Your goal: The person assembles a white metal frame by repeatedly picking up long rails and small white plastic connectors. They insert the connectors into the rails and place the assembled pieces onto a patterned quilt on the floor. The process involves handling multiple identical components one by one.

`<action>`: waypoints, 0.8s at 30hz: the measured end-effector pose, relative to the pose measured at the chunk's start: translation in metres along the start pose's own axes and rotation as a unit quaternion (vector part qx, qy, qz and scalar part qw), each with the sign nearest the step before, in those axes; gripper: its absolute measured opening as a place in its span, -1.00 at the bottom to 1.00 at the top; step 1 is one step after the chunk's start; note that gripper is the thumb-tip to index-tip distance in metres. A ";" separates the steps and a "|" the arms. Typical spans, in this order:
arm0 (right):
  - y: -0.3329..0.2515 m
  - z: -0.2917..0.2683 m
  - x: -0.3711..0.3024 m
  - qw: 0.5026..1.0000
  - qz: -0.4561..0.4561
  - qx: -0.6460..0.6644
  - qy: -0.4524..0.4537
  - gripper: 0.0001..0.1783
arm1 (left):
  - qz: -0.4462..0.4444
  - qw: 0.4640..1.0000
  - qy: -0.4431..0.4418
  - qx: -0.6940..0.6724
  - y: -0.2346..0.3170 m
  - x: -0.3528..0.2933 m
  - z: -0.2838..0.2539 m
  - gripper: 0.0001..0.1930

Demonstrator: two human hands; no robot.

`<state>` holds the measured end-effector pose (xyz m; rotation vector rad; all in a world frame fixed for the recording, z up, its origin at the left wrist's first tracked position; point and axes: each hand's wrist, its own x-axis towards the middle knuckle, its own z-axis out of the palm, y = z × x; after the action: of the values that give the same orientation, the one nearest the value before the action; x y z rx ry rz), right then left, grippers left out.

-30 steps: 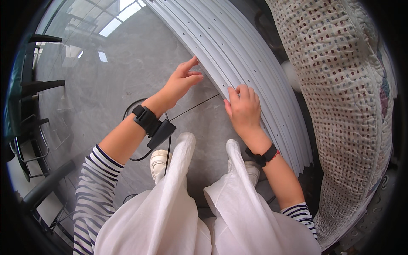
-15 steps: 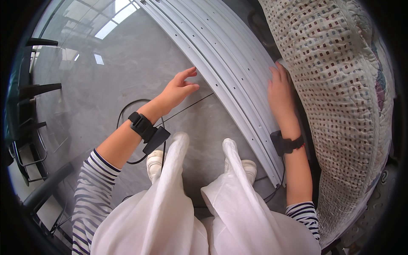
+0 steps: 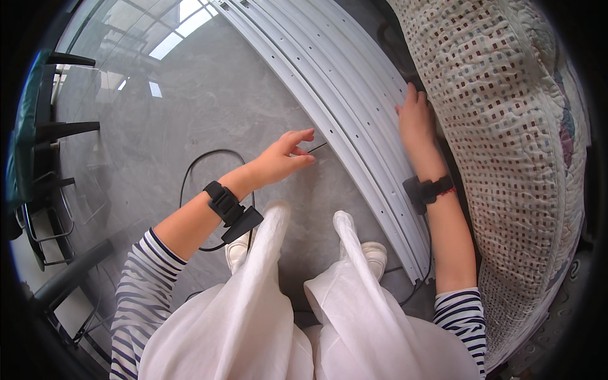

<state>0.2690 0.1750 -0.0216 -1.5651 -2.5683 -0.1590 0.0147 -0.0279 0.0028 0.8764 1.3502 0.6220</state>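
Note:
Several long white metal strips (image 3: 329, 120) with small holes along them lie side by side on the floor, bending across the fisheye view. My left hand (image 3: 285, 156) hovers just left of the nearest strip, thumb and fingers apart, nothing between them. At the strips' right edge is my right hand (image 3: 417, 126), fingers stretched out and thumb apart; whether it touches the outermost strip I cannot tell. A black strap with a small device sits on each wrist.
A quilted checked cover (image 3: 500, 139) drapes over something bulky along the right. A black cable (image 3: 184, 180) loops on the grey tiled floor (image 3: 209, 107) near my feet. Dark chair legs (image 3: 69, 131) stick out at the left.
My left hand has moved right and slightly nearer to me. My right hand has turned a little at the strips' edge. The view has shifted slightly.

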 end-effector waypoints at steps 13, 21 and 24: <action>-0.026 -0.049 -0.010 0.991 0.049 0.124 -0.019 -0.78 | -0.004 0.998 0.040 -0.043 0.002 0.001 -0.002 -0.42; -0.031 -0.099 -0.092 0.919 0.059 0.379 -0.095 -0.68 | 0.086 0.970 0.201 -0.107 0.005 0.002 -0.026 -0.52; -0.032 -0.111 -0.124 0.906 0.071 0.409 -0.084 -0.68 | 0.167 0.945 0.282 -0.015 0.040 0.002 -0.052 -0.53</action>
<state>0.3032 0.0345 0.0670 -1.4182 -2.1242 0.9716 -0.0325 0.0047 0.0346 0.9493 1.7053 1.2231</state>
